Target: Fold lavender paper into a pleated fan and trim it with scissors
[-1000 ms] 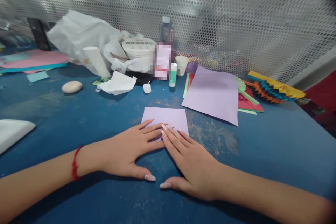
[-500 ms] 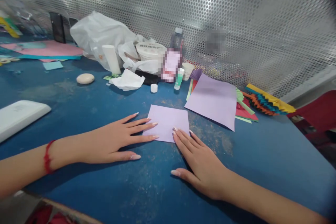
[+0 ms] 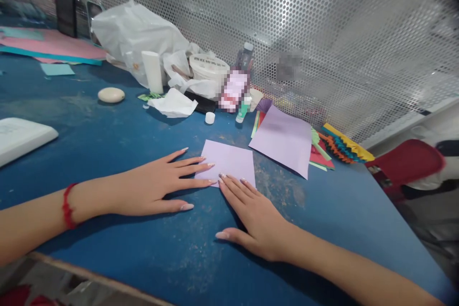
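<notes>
Touching small purple paper [image 3: 231,158], the left hand [image 3: 150,185] has fingers [image 3: 191,183] apart, the right hand [image 3: 263,222] fingers together.

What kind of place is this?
Probably a paper-craft spot, though I can't tell what building. A purple sheet lies on the blue table, with pleated paper and what looks like a glue stick nearby.

Plain lilac, that small sheet [image 3: 231,158], against a blue tabletop [image 3: 139,253]! Red on the bracelet [image 3: 67,206], dotted silver across the panel [image 3: 229,5], and yellow, teal, orange pleats [image 3: 344,144]!
</notes>
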{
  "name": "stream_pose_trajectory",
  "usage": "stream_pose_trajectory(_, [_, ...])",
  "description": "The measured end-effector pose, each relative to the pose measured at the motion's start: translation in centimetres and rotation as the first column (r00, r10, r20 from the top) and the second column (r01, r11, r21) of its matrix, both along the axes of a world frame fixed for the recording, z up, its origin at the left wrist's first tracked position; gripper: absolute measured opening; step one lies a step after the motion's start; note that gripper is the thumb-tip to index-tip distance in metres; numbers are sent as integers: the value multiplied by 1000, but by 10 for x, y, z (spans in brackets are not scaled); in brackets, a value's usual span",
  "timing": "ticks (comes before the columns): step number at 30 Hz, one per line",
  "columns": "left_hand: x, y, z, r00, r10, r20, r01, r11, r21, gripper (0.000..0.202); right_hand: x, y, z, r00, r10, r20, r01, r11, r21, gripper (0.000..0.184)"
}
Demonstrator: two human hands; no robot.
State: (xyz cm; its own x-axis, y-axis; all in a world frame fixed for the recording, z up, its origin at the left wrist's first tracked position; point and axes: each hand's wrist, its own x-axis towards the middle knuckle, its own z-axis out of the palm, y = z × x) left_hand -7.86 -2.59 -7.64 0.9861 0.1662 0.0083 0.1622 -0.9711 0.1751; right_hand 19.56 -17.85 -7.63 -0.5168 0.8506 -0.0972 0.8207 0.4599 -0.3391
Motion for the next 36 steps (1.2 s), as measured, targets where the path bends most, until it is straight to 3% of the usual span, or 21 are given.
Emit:
stream_pose_trajectory(5, [1, -3, 6, 998, 1, 61, 2, 999, -43, 61, 20, -20, 5, 996, -81, 33, 81, 997, 6, 85])
stream_pose_trajectory(11, [0, -1, -4, 1000, 23, -21, -23, 1000, -16, 63, 48, -43, -4, 989, -116, 93, 112, 993, 48, 82])
stream_pose_trajectory(17, [-5, -3, 1, 995, 60, -74, -57, 998, 39, 60, 46, -46, -10, 988, -93, 120, 77, 988, 133, 78])
stream_pose_trajectory(24, [-10, 0, 6, 999, 10, 39, -16, 986, 168, 54, 46, -44, -6, 989, -71, 127, 48, 983, 177, 77])
stream_pose_trajectory(31, [-8, -10, 13, 935, -157, 318, -13, 881, 473, 31, 50, -45, -7, 998, -30, 47, 22, 987, 162, 75])
stream_pose_trajectory(34, [-14, -20, 13, 878, -257, 404, -43, 799, 600, 27, 57, -47, -4, 997, 16, -69, -6, 989, 145, 63])
stream_pose_trajectory(36, [-18, -24, 12, 869, -321, 377, -13, 747, 665, 21, 61, -49, -1, 983, 38, -178, -7, 985, 173, 48])
